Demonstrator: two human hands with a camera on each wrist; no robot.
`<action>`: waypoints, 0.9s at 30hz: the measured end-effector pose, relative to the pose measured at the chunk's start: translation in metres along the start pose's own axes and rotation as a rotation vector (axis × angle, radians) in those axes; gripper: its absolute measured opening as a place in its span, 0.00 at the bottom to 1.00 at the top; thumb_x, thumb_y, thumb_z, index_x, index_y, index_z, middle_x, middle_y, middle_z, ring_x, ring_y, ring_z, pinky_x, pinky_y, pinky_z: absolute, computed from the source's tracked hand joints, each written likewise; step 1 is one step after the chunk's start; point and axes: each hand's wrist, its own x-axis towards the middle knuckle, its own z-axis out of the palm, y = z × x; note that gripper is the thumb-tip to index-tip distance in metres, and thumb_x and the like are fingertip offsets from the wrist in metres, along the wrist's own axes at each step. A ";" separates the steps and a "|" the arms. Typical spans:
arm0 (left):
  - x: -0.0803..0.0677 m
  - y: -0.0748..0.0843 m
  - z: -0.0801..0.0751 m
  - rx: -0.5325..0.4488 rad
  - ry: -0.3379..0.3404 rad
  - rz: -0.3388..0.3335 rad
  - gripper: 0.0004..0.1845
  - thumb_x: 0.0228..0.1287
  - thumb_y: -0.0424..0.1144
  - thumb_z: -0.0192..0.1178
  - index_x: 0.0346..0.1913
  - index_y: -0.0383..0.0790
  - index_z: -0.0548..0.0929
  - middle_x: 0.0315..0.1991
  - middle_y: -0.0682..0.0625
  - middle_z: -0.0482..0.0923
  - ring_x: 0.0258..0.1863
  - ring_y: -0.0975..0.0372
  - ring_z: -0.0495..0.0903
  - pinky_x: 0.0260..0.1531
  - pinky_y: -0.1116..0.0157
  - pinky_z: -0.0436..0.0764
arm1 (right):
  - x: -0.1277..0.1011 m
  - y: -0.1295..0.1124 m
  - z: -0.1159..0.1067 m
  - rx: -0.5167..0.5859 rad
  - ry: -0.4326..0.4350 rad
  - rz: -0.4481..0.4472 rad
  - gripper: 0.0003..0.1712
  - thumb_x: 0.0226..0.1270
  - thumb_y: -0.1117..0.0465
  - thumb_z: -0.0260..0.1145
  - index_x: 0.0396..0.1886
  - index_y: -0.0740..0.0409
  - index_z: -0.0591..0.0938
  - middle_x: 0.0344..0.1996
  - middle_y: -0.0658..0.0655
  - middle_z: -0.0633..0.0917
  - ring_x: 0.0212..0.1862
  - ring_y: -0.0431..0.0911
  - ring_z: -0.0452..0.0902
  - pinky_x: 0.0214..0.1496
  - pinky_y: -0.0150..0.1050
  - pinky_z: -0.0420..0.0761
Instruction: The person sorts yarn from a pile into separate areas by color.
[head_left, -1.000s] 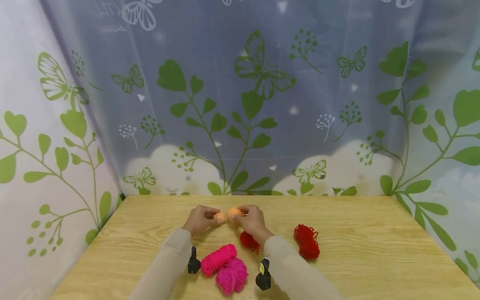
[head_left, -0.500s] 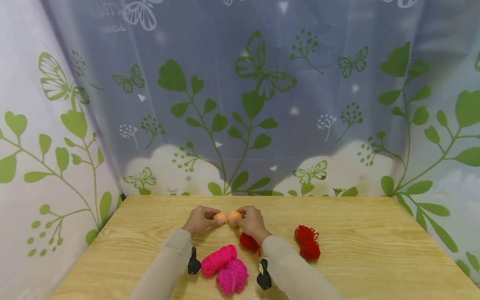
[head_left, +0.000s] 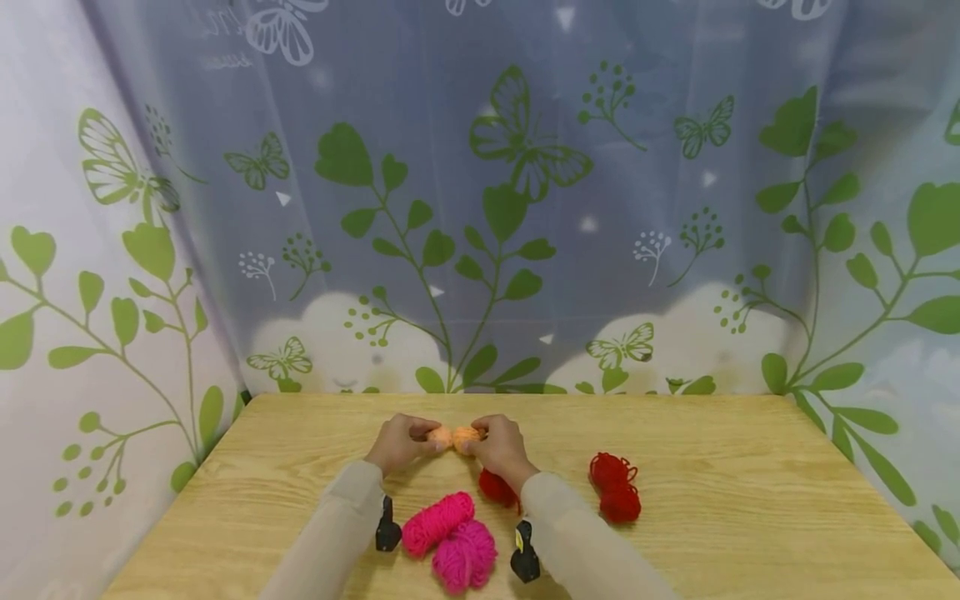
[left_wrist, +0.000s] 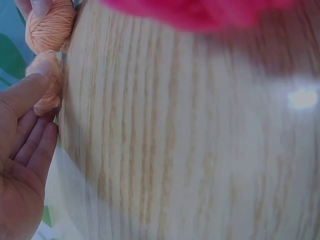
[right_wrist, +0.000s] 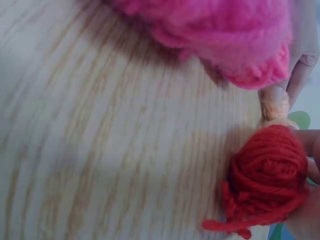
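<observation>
Head view: I note the left hand (head_left: 399, 445) pinching one orange yarn ball (head_left: 440, 437) and the right hand (head_left: 501, 448) pinching the other (head_left: 468, 436). The gap between them has closed; both now touch between the grips, above the table (head_left: 750, 517).

The two orange yarn balls (head_left: 454, 437), apart a second ago near the middle of the frame, now touch. The left hand (head_left: 397, 444) and right hand (head_left: 501, 448) have drawn closer together, each holding its ball, and sit slightly lower in the frame.
</observation>
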 end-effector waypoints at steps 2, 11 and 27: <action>0.000 -0.001 0.001 -0.002 0.000 -0.001 0.17 0.55 0.34 0.70 0.49 0.36 0.86 0.47 0.42 0.84 0.48 0.52 0.82 0.48 0.56 0.81 | 0.000 0.001 0.000 -0.005 0.004 -0.008 0.20 0.55 0.65 0.73 0.47 0.69 0.84 0.41 0.62 0.86 0.44 0.54 0.81 0.44 0.45 0.81; 0.000 -0.001 0.000 -0.011 0.000 0.007 0.17 0.55 0.34 0.70 0.49 0.35 0.86 0.47 0.42 0.84 0.48 0.53 0.82 0.47 0.56 0.81 | -0.001 0.001 0.000 0.011 -0.028 0.013 0.20 0.57 0.64 0.72 0.49 0.68 0.84 0.43 0.62 0.86 0.45 0.54 0.81 0.43 0.45 0.81; 0.001 -0.004 0.002 -0.008 -0.002 -0.006 0.17 0.55 0.34 0.70 0.49 0.36 0.86 0.47 0.43 0.84 0.48 0.54 0.82 0.47 0.57 0.81 | 0.000 -0.002 -0.020 0.083 -0.038 -0.024 0.24 0.59 0.64 0.71 0.53 0.70 0.80 0.50 0.65 0.83 0.50 0.59 0.79 0.46 0.47 0.82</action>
